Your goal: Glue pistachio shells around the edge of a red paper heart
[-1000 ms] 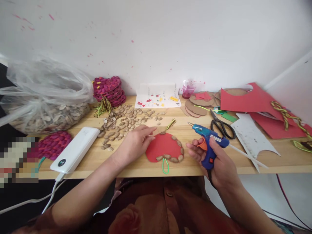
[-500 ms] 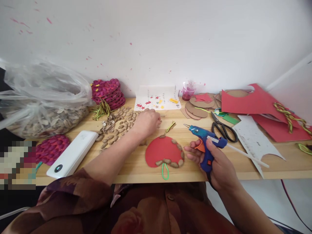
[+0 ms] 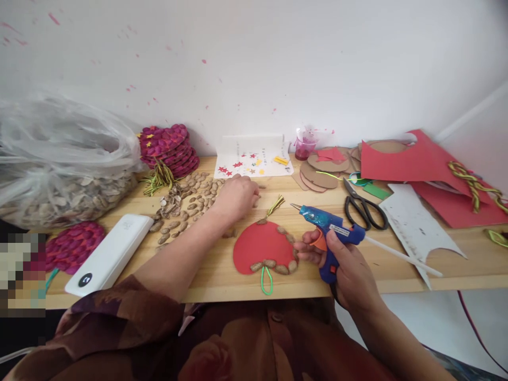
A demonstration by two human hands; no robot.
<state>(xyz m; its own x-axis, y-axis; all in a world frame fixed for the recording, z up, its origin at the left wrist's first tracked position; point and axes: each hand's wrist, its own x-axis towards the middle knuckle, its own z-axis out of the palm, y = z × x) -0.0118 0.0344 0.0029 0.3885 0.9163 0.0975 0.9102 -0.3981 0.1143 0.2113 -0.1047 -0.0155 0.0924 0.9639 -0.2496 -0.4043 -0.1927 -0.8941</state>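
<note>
My right hand (image 3: 344,264) is wrapped round a blue hot glue gun (image 3: 331,225), fingers near its orange trigger, the metal nozzle pointing left above a red disc (image 3: 262,246). Peanut shells (image 3: 292,266) line the disc's right and lower edge. A green cord loop (image 3: 267,281) sticks out at its bottom, and a yellow-green tassel (image 3: 275,205) at its top. My left hand (image 3: 237,198) is closed, fingers curled down at the right side of the loose peanut shells (image 3: 204,186); what its fingertips hold, if anything, is hidden.
On the left are a plastic bag of shells (image 3: 79,196), a white power bank (image 3: 109,254) and finished purple discs (image 3: 170,148). A sheet with star stickers (image 3: 254,153) lies at the back. Right are scissors (image 3: 363,206), cardboard discs (image 3: 319,177) and red sheets (image 3: 428,174).
The glue gun in my right hand has shifted slightly left, its nozzle closer over the tassel side of the disc. My left hand stays closed by the shells. The view has moved a little.
</note>
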